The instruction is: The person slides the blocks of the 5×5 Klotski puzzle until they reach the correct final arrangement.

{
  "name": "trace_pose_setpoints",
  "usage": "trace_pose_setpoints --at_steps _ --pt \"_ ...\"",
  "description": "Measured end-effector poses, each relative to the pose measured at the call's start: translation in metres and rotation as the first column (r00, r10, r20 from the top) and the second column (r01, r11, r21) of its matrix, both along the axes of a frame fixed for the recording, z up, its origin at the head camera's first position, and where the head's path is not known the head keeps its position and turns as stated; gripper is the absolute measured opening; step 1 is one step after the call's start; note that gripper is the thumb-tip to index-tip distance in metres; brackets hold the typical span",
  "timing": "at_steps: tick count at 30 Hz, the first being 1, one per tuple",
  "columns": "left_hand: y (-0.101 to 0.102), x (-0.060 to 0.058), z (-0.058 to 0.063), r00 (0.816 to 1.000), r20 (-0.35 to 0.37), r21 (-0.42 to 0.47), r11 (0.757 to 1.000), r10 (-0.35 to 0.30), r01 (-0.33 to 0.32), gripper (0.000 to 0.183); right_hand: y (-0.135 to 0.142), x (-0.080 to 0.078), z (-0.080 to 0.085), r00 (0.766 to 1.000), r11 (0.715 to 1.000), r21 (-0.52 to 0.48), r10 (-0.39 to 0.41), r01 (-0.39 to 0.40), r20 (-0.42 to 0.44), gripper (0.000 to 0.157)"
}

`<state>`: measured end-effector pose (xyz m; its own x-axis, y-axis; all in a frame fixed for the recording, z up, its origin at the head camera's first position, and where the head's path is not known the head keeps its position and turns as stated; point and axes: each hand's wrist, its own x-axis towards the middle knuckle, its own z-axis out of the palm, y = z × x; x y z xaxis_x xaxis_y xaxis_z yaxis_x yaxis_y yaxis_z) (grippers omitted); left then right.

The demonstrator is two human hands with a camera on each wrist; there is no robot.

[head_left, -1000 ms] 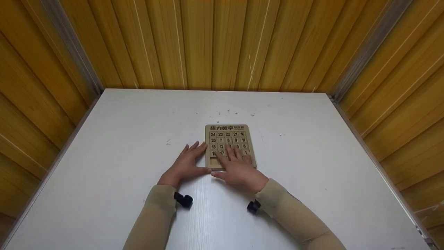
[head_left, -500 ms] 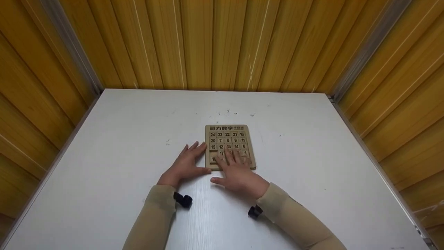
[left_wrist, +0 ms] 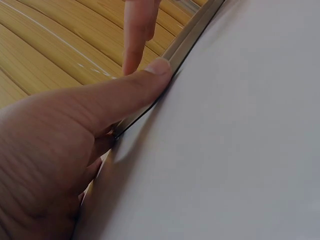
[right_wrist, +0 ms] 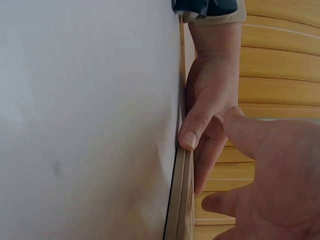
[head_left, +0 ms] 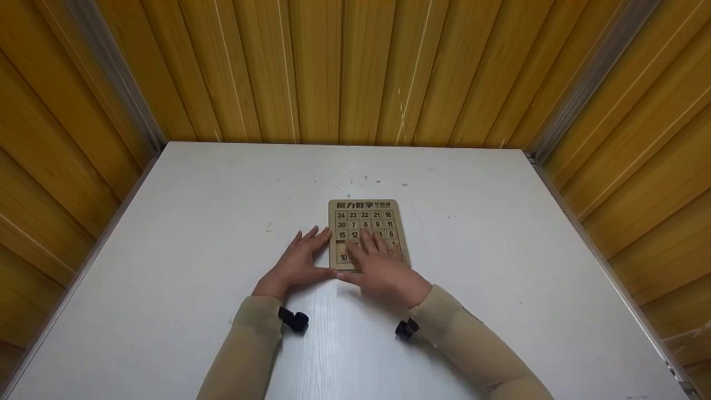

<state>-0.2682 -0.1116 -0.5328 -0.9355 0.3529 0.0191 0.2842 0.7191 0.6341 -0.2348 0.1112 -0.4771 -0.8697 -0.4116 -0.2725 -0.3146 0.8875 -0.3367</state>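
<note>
Tile 10 (head_left: 344,257) now fills the number board's (head_left: 332,214) lower-left corner, freeing the slot (head_left: 340,245) above. Left hand (head_left: 294,264) and right hand (head_left: 384,273), fingers spread, grip nothing.

Tan rectangular number board (head_left: 398,222) with square tiles (head_left: 353,215): wood-look, matt.
The white rectangular tabletop (head_left: 178,250) is smooth, softly glossy, with dark specks; yellow-brown wood-grain wall panels (head_left: 314,72) are ridged, low-sheen, streaked pale; grey corner strips (head_left: 114,66) look metal, dull; beige cloth sleeves (head_left: 241,347) are matt; black wrist cameras (head_left: 299,321) look plastic, smooth.

Long beige sleeves (head_left: 244,344) — ribbed cuff (right_wrist: 217,20) — and black wrist cameras (head_left: 299,322).
</note>
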Motion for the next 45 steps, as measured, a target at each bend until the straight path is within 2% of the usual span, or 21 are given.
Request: trace_pose_setpoints --at_steps 6,12,16,22,28,32,39,45 --pt "0.000 0.000 0.000 1.000 0.003 -0.007 1.000 -0.008 0.008 0.101 -0.004 -0.021 -0.005 0.999 0.998 -0.029 -0.052 0.052 -0.004 0.088" --pt "0.000 0.000 -0.001 1.000 -0.011 -0.007 1.000 -0.014 0.014 0.099 -0.008 -0.030 -0.011 0.999 0.999 0.016 -0.034 0.035 -0.021 0.088" --pt "0.000 0.001 -0.001 1.000 -0.005 -0.008 1.000 -0.013 0.013 0.101 -0.008 -0.028 -0.014 0.999 0.999 0.035 -0.018 0.020 -0.039 0.089" --pt "-0.001 0.000 -0.001 1.000 -0.005 -0.007 1.000 -0.016 0.016 0.102 -0.006 -0.017 -0.017 0.999 1.000 0.016 -0.003 0.004 -0.035 0.091" --pt "0.000 -0.001 -0.002 1.000 -0.016 -0.010 1.000 -0.014 0.014 0.099 -0.004 -0.006 -0.013 1.000 1.000 0.029 0.012 -0.012 -0.022 0.091" --pt "0.000 -0.001 -0.002 1.000 -0.020 -0.013 1.000 -0.018 0.017 0.098 -0.004 -0.005 -0.010 1.000 0.999 0.031 0.021 -0.021 -0.010 0.090" --pt "0.000 0.000 -0.002 1.000 -0.002 0.001 1.000 -0.008 0.008 0.102 -0.008 -0.023 -0.007 0.999 1.000 0.000 -0.025 0.025 -0.027 0.089" --pt "0.000 0.000 -0.002 1.000 -0.011 0.009 1.000 -0.024 0.024 0.100 -0.016 -0.045 -0.012 0.997 0.997 0.033 -0.067 0.068 -0.042 0.089"
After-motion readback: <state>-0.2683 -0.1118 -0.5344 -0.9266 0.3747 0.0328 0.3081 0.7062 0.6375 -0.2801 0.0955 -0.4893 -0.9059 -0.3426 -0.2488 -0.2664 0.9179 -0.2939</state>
